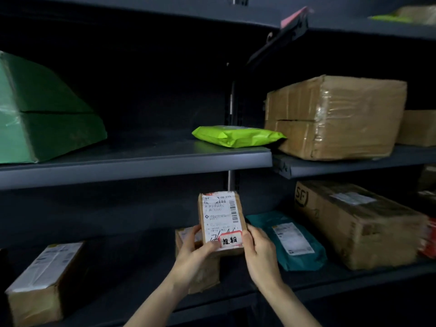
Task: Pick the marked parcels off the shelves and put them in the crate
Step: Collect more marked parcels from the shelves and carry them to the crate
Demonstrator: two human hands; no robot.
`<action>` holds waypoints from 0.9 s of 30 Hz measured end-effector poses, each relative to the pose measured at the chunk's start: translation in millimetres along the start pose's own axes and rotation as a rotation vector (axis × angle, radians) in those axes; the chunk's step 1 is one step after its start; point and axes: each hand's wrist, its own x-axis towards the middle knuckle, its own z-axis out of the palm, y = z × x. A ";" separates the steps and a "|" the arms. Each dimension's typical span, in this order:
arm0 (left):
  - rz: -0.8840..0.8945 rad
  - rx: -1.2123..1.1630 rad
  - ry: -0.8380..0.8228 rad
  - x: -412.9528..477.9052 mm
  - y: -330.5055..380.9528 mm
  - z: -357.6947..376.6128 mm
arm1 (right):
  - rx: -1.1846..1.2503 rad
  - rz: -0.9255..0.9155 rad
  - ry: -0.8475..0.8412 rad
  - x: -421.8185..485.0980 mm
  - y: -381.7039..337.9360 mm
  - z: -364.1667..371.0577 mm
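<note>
Both hands clasp 1 small box (220, 223) upright in front of the lower shelf (354, 277), likely so its label faces the person for reading. The left hand (195, 252) wraps the box's left edge with the thumb across the front; the right hand (258, 251) closes on its right edge. The box is plain brown cardboard, rectangular, with a white printed label and a red-bordered tag (230, 240) at its 6 o'clock, which appears to mark it for picking. Another box (203, 274) stands just behind. At 3 o'clock lies a glossy, soft teal mailer (292, 241); at 12 o'clock, a crinkled lime pouch (238, 136). No crate is visible.
</note>
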 end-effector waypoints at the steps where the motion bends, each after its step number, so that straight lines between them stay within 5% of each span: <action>1: -0.027 -0.015 -0.011 2.3 -3.5 7.8 | -0.013 0.018 0.004 -0.4 8.1 -5.9; 10: -0.136 -0.090 -0.026 21.8 -40.3 86.4 | -0.077 0.123 -0.003 5.6 84.7 -56.1; 13: -0.173 -0.099 0.020 29.2 -50.2 92.6 | -0.293 0.172 0.113 23.2 122.9 -71.9; 16: -0.187 -0.080 0.060 37.4 -61.9 87.2 | -0.613 0.416 -0.059 46.5 156.8 -87.6; 19: -0.193 -0.044 0.099 40.6 -66.4 80.8 | -0.600 0.582 -0.298 56.4 177.4 -88.2; 27: -0.206 -0.047 0.171 50.4 -77.1 62.8 | -0.405 0.384 -0.319 30.5 177.3 -64.7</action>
